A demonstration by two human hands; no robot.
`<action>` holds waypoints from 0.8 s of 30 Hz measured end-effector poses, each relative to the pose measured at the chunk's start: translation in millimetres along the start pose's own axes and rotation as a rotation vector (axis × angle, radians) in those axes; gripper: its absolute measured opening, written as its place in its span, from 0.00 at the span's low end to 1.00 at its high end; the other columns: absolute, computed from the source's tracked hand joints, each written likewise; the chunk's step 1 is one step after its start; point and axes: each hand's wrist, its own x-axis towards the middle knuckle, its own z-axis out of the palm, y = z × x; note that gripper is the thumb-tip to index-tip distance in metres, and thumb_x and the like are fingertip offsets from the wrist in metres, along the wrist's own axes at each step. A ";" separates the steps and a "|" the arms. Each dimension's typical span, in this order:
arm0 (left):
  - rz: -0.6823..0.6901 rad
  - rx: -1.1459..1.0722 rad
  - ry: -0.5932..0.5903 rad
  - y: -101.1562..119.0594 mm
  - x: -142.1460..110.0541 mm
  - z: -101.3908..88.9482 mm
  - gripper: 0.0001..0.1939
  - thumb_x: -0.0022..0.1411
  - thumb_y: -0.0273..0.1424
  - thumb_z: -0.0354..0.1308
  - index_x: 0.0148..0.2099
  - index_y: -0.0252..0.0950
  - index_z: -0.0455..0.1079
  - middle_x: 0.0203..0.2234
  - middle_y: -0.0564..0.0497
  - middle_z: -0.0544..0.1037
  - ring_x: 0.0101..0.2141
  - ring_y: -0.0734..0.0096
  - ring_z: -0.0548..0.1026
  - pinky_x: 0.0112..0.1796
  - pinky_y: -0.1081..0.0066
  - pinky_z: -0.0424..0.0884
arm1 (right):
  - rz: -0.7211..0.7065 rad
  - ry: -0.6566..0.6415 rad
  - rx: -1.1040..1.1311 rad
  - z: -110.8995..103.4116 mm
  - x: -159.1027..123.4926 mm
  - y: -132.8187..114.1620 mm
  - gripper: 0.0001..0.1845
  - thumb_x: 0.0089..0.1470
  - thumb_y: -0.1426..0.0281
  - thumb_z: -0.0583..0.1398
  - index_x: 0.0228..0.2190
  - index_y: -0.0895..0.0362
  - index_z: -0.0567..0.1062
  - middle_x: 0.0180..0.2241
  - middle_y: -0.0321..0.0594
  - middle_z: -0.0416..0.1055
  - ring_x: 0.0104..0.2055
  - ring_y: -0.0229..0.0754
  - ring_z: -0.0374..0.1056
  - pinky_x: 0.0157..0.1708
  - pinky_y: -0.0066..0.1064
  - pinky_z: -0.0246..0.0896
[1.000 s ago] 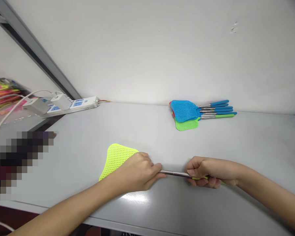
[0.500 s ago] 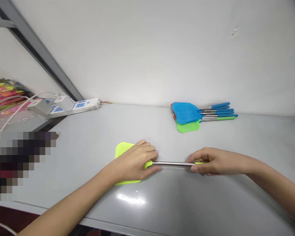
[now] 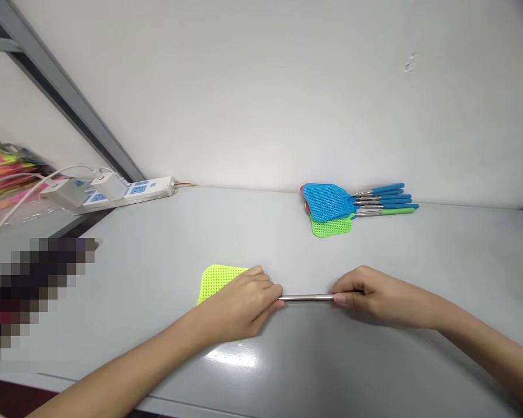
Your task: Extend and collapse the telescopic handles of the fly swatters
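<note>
The left hand [image 3: 244,302] lies palm-down over the near end of the yellow-green swatter head [image 3: 218,280], its fingers curled shut around the spot where the head meets the metal rod [image 3: 307,298]. The right hand [image 3: 370,296] is closed on the other end of the rod, thumb and fingertips pinched where the handle begins — the handle itself is almost wholly hidden under the palm. Between the two hands only a short stretch of bare rod shows, lying low on the grey tabletop [image 3: 287,366].

Half a second ago that bare stretch was longer: the hands have drawn closer together, and the rod reads shorter. The swatter head also sits flatter and shows less of its mesh beyond the left hand's knuckles.

Beyond the right hand, well apart from it and near the wall, rests a stack of swatters [image 3: 331,206] — blue on top, green beneath. Far off to the left hand's side lies a power strip [image 3: 131,188].
</note>
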 end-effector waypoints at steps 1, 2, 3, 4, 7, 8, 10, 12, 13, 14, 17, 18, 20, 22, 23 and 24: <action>0.003 0.002 0.013 0.9 -0.4 1.5 0.13 0.62 0.30 0.42 0.25 0.35 0.58 0.19 0.53 0.66 0.24 0.72 0.62 0.31 0.71 0.58 | -0.002 -0.022 0.011 1.0 0.5 1.4 0.15 0.52 0.64 0.50 0.20 0.59 0.65 0.17 0.30 0.48 0.19 0.31 0.43 0.19 0.24 0.40; 0.006 0.006 0.024 1.9 -0.6 2.8 0.13 0.62 0.30 0.42 0.25 0.35 0.58 0.19 0.53 0.66 0.23 0.72 0.62 0.31 0.70 0.58 | -0.002 -0.048 0.028 1.8 1.1 2.6 0.15 0.53 0.64 0.49 0.21 0.59 0.66 0.17 0.30 0.48 0.19 0.30 0.43 0.19 0.24 0.39; 0.008 0.011 0.029 2.9 -0.7 3.9 0.13 0.62 0.29 0.42 0.25 0.35 0.58 0.18 0.53 0.66 0.23 0.73 0.62 0.30 0.70 0.58 | 0.001 -0.072 0.051 2.3 1.5 3.4 0.15 0.53 0.65 0.49 0.22 0.60 0.68 0.17 0.30 0.49 0.19 0.30 0.44 0.19 0.24 0.40; 0.011 0.017 0.031 3.9 -0.8 4.7 0.13 0.62 0.29 0.42 0.25 0.35 0.58 0.18 0.53 0.65 0.22 0.73 0.61 0.30 0.70 0.58 | 0.008 -0.089 0.078 2.6 1.9 3.7 0.15 0.53 0.66 0.49 0.23 0.60 0.69 0.17 0.30 0.50 0.19 0.30 0.45 0.18 0.24 0.41; 0.023 0.041 0.022 6.6 -0.4 6.2 0.14 0.62 0.29 0.41 0.25 0.35 0.58 0.18 0.53 0.65 0.22 0.73 0.61 0.30 0.70 0.57 | 0.053 -0.133 0.174 3.1 2.3 2.6 0.14 0.51 0.68 0.50 0.24 0.62 0.71 0.16 0.31 0.53 0.18 0.29 0.48 0.17 0.22 0.43; 0.028 0.048 0.018 7.4 -0.2 6.5 0.14 0.62 0.29 0.41 0.25 0.35 0.58 0.17 0.53 0.65 0.21 0.73 0.61 0.30 0.70 0.57 | 0.076 -0.146 0.209 3.4 2.5 2.0 0.14 0.51 0.68 0.51 0.23 0.62 0.71 0.15 0.31 0.53 0.17 0.29 0.48 0.16 0.21 0.42; 0.034 0.057 0.015 8.8 -0.1 7.2 0.14 0.62 0.29 0.41 0.25 0.35 0.58 0.17 0.53 0.65 0.21 0.73 0.61 0.30 0.70 0.56 | 0.120 -0.186 0.281 4.5 3.2 1.6 0.13 0.50 0.68 0.51 0.22 0.62 0.71 0.14 0.30 0.52 0.15 0.28 0.46 0.13 0.21 0.39; 0.034 0.069 0.015 10.5 0.0 8.0 0.14 0.62 0.29 0.41 0.25 0.35 0.58 0.18 0.53 0.65 0.22 0.73 0.61 0.30 0.71 0.56 | 0.141 -0.223 0.348 6.2 4.2 2.4 0.13 0.49 0.68 0.51 0.21 0.62 0.70 0.13 0.29 0.51 0.13 0.27 0.43 0.11 0.21 0.36; 0.036 0.078 0.017 11.4 0.0 8.4 0.14 0.62 0.29 0.41 0.25 0.35 0.58 0.18 0.53 0.65 0.22 0.73 0.61 0.30 0.71 0.55 | 0.145 -0.238 0.375 7.3 4.7 3.1 0.13 0.49 0.68 0.51 0.21 0.62 0.70 0.13 0.28 0.51 0.13 0.27 0.42 0.10 0.21 0.34; 0.040 0.088 0.020 12.5 0.1 8.7 0.14 0.62 0.29 0.41 0.25 0.35 0.58 0.18 0.53 0.65 0.22 0.73 0.61 0.30 0.71 0.55 | 0.153 -0.254 0.398 8.4 5.0 3.9 0.13 0.49 0.68 0.51 0.21 0.62 0.69 0.13 0.28 0.50 0.13 0.27 0.41 0.10 0.21 0.33; 0.065 0.115 0.039 15.9 0.1 9.7 0.14 0.62 0.29 0.41 0.25 0.35 0.59 0.17 0.53 0.64 0.21 0.73 0.60 0.29 0.70 0.55 | 0.188 -0.304 0.452 11.7 5.1 5.8 0.13 0.49 0.68 0.51 0.21 0.62 0.68 0.13 0.27 0.50 0.12 0.26 0.39 0.09 0.20 0.31; 0.074 0.123 0.046 16.8 0.1 10.0 0.14 0.62 0.29 0.41 0.25 0.35 0.59 0.17 0.53 0.64 0.21 0.73 0.60 0.29 0.70 0.55 | 0.200 -0.321 0.467 12.7 4.8 6.0 0.13 0.49 0.68 0.50 0.21 0.62 0.68 0.13 0.27 0.50 0.12 0.25 0.38 0.09 0.20 0.30; 0.083 0.140 0.060 18.1 -0.1 10.4 0.14 0.62 0.29 0.41 0.25 0.35 0.59 0.17 0.53 0.64 0.21 0.73 0.60 0.29 0.70 0.54 | 0.214 -0.345 0.488 14.1 4.1 5.6 0.12 0.49 0.67 0.51 0.21 0.61 0.67 0.14 0.27 0.50 0.12 0.25 0.38 0.09 0.19 0.30; 0.087 0.154 0.064 18.3 -0.4 10.7 0.14 0.62 0.30 0.41 0.25 0.35 0.59 0.17 0.53 0.65 0.21 0.73 0.60 0.29 0.69 0.54 | 0.217 -0.348 0.494 14.7 3.7 4.6 0.13 0.50 0.66 0.51 0.21 0.61 0.67 0.14 0.27 0.49 0.12 0.25 0.38 0.09 0.19 0.30; 0.088 0.156 0.060 18.1 -0.6 10.7 0.14 0.62 0.30 0.41 0.25 0.35 0.59 0.17 0.53 0.65 0.21 0.73 0.60 0.29 0.69 0.54 | 0.217 -0.346 0.492 14.7 3.9 4.3 0.13 0.50 0.66 0.50 0.21 0.61 0.67 0.14 0.27 0.49 0.12 0.25 0.38 0.09 0.19 0.30; 0.089 0.154 0.054 17.8 -0.6 10.6 0.14 0.62 0.30 0.40 0.25 0.35 0.59 0.17 0.53 0.65 0.21 0.73 0.60 0.29 0.70 0.54 | 0.216 -0.343 0.489 14.7 4.2 4.2 0.13 0.50 0.66 0.50 0.21 0.61 0.67 0.14 0.27 0.49 0.12 0.25 0.38 0.09 0.19 0.30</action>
